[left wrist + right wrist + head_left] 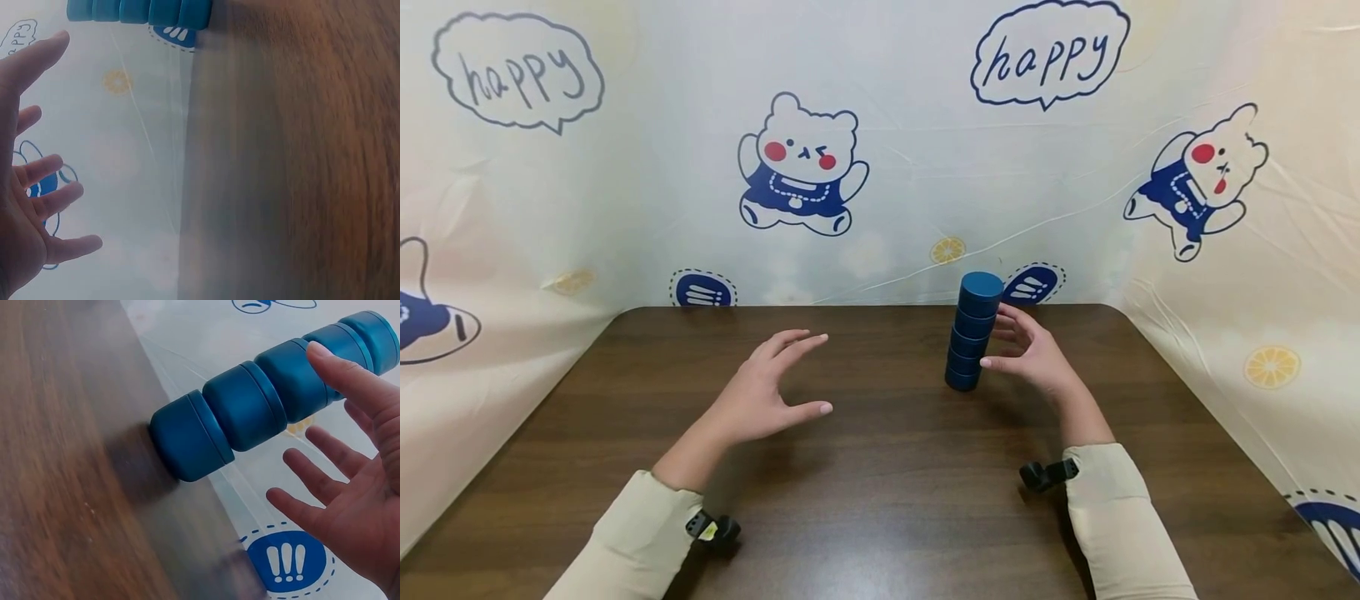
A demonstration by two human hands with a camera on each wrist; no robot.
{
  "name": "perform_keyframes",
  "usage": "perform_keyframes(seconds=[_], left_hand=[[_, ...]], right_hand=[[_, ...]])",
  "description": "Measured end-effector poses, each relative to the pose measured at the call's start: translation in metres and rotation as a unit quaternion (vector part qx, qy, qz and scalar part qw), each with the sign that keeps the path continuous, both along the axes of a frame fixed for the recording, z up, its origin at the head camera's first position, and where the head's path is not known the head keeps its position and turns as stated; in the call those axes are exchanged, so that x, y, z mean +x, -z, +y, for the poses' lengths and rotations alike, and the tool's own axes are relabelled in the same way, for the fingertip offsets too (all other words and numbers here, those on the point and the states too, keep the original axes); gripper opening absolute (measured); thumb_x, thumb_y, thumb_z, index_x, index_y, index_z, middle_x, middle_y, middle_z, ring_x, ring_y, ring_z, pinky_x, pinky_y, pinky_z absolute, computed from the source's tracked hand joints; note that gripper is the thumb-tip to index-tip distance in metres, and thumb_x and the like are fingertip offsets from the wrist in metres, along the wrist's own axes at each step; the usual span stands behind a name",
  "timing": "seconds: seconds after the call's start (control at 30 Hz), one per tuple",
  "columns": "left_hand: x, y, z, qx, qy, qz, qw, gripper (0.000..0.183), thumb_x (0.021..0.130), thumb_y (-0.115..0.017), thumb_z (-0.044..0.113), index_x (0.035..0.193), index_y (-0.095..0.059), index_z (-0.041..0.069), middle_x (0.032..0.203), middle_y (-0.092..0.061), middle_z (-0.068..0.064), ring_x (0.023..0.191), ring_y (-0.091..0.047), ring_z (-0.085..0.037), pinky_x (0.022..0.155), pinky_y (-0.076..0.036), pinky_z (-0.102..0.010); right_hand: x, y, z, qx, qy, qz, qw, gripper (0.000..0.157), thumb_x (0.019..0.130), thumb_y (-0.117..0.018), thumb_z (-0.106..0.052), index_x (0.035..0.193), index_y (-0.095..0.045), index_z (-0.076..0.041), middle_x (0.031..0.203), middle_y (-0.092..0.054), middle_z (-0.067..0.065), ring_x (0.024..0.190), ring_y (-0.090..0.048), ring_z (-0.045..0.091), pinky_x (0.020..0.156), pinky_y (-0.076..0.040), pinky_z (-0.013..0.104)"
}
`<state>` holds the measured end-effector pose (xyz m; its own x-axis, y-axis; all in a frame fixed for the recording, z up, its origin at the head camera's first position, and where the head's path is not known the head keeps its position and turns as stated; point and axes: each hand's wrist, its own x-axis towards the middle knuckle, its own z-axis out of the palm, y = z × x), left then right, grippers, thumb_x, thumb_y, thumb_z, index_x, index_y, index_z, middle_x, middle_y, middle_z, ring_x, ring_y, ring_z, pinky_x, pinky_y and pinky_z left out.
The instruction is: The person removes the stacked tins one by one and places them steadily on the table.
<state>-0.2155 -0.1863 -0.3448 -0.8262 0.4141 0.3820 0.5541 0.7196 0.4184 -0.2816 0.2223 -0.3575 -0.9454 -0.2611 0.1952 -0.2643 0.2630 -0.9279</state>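
A stack of several round, blue metallic lidded tins point(971, 333) stands upright toward the back of the table, right of the middle. My right hand point(1033, 354) is beside the stack's right side, thumb in front and fingers behind, loosely spread. In the right wrist view, the thumb point(344, 372) overlaps one of the upper tins point(294, 381), while the other fingers extend apart with a visible gap from the lower tins. Over the table to the left, my left hand point(763, 392) has its fingers and thumb spread, holding nothing. The left wrist view catches the tins point(134, 9) at its top edge.
The brown wood table point(880, 492) ends just behind the stack. A pale printed cloth point(895, 183) with bears and lettering hangs behind it and at both sides. Each wrist carries a small black camera, one by the left cuff point(715, 529), another by the right point(1047, 475).
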Motion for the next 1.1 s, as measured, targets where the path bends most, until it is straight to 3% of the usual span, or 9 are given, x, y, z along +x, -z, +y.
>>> perform_keyframes(seconds=[0.2,0.6,0.73,0.97,1.1], left_hand=[[-0.001,0.000,0.008,0.003,0.006,0.003,1.0000,0.085,0.075,-0.079,0.053,0.148,-0.041,0.030,0.150,-0.037,-0.010,0.134,-0.038,-0.035,0.098,-0.040,-0.066],[-0.009,0.000,0.022,0.014,0.024,0.007,0.9996,0.082,0.076,-0.080,0.050,0.146,-0.045,0.027,0.148,-0.040,-0.010,0.133,-0.039,-0.033,0.099,-0.041,-0.062],[-0.013,-0.001,0.027,0.020,0.034,0.012,0.9991,0.080,0.076,-0.080,0.049,0.146,-0.046,0.027,0.147,-0.041,-0.009,0.132,-0.040,-0.032,0.099,-0.041,-0.060],[-0.021,-0.002,0.037,0.029,0.050,0.028,0.9979,0.080,0.076,-0.080,0.048,0.145,-0.047,0.026,0.144,-0.044,-0.007,0.130,-0.042,-0.029,0.102,-0.040,-0.056],[-0.024,-0.002,0.042,0.037,0.059,0.031,0.9971,0.079,0.076,-0.080,0.049,0.145,-0.047,0.025,0.142,-0.045,-0.006,0.129,-0.044,-0.027,0.102,-0.041,-0.055]], right_hand=[[-0.009,0.013,0.001,-0.017,0.003,0.017,1.000,0.081,0.082,-0.078,-0.008,0.150,-0.035,-0.015,0.146,-0.045,0.016,0.131,-0.044,0.036,0.106,-0.034,0.061],[-0.013,0.020,-0.005,-0.052,0.019,-0.008,0.998,0.080,0.083,-0.078,-0.009,0.149,-0.035,-0.014,0.144,-0.045,0.016,0.131,-0.044,0.035,0.107,-0.036,0.054],[-0.012,0.018,-0.010,-0.064,0.022,-0.025,0.997,0.076,0.085,-0.076,-0.007,0.149,-0.036,-0.013,0.145,-0.044,0.016,0.131,-0.043,0.035,0.108,-0.036,0.052],[0.004,0.001,-0.021,-0.060,0.016,-0.040,0.997,0.070,0.088,-0.070,-0.004,0.148,-0.034,-0.004,0.146,-0.042,0.023,0.131,-0.041,0.041,0.109,-0.032,0.057],[0.005,0.002,-0.022,-0.057,0.021,-0.046,0.997,0.069,0.089,-0.070,-0.005,0.147,-0.034,-0.003,0.145,-0.043,0.023,0.130,-0.042,0.040,0.110,-0.032,0.055]])
